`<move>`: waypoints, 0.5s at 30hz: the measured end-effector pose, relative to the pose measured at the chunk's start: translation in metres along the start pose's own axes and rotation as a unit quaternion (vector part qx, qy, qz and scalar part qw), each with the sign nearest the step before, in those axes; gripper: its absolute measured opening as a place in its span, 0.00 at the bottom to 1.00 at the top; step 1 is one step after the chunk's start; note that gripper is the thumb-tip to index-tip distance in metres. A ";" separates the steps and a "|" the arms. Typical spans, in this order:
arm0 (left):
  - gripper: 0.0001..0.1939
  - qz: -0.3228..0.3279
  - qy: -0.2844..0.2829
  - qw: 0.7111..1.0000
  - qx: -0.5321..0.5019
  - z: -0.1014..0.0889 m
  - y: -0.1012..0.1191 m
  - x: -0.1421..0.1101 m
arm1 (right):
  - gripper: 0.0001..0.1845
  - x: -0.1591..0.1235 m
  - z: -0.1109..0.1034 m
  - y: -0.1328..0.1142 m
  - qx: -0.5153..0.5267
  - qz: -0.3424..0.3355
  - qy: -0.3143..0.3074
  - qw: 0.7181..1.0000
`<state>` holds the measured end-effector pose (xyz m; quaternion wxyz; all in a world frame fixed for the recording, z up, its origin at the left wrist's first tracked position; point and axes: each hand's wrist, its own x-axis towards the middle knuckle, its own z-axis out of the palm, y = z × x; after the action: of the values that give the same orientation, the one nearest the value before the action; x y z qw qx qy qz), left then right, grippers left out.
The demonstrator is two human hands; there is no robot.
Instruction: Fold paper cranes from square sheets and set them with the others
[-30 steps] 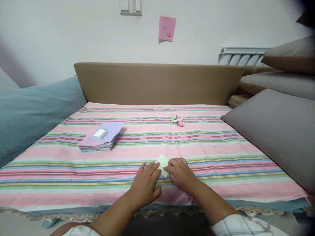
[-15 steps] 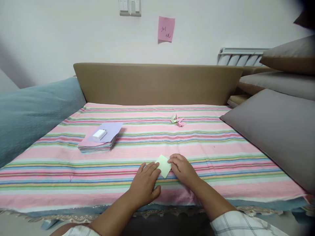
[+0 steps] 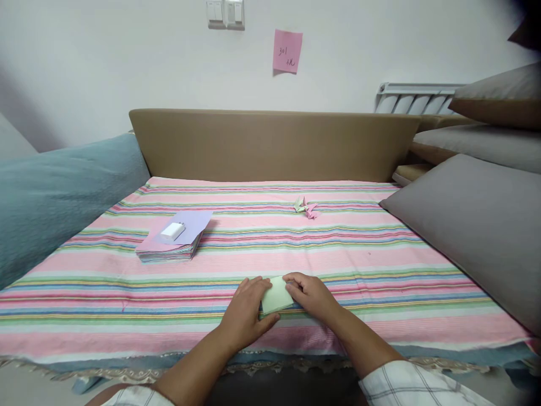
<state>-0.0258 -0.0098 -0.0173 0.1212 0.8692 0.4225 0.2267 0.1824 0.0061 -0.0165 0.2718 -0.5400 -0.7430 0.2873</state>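
Note:
A small folded square of light green paper (image 3: 276, 295) lies near the front of the striped cloth, between my two hands. My left hand (image 3: 247, 313) has its fingertips on the paper's left edge, and its thumb reaches along the lower edge. At the upper right corner, my right hand (image 3: 313, 296) takes the paper between thumb and curled fingers. Farther back lie two small folded paper pieces, a green one (image 3: 300, 205) and a pink one (image 3: 311, 211), touching or very close together.
At left, a stack of coloured paper sheets (image 3: 169, 255) carries a white charger plug (image 3: 173, 231). The striped cloth (image 3: 253, 225) covers the seat. Grey cushions (image 3: 477, 225) stand on the right, a blue armrest (image 3: 71, 186) on the left, a brown backrest (image 3: 270, 146) behind.
The green paper has turned from a diamond position to a nearly straight one and sits slightly lower. My left thumb has moved up to its lower edge, and both hands remain at it.

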 end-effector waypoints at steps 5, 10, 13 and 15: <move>0.25 -0.005 0.002 1.000 -0.019 -0.001 -0.001 0.000 | 0.11 0.002 0.004 0.000 -0.067 -0.087 0.050 0.993; 0.23 -0.007 0.010 1.000 -0.019 -0.002 -0.002 0.001 | 0.13 0.004 0.008 0.006 -0.075 -0.142 0.048 0.986; 0.17 0.006 0.020 1.000 -0.006 -0.003 -0.006 0.002 | 0.12 0.004 0.009 0.008 -0.071 -0.145 0.039 0.986; 0.11 0.034 0.026 0.999 0.014 -0.004 -0.011 0.002 | 0.12 0.004 0.010 0.008 -0.071 -0.146 0.036 0.986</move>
<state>-0.0339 -0.0009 -0.0179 0.0899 0.8784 0.3991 0.2470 0.1795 0.0105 -0.0284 0.2987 -0.4534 -0.8222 0.1709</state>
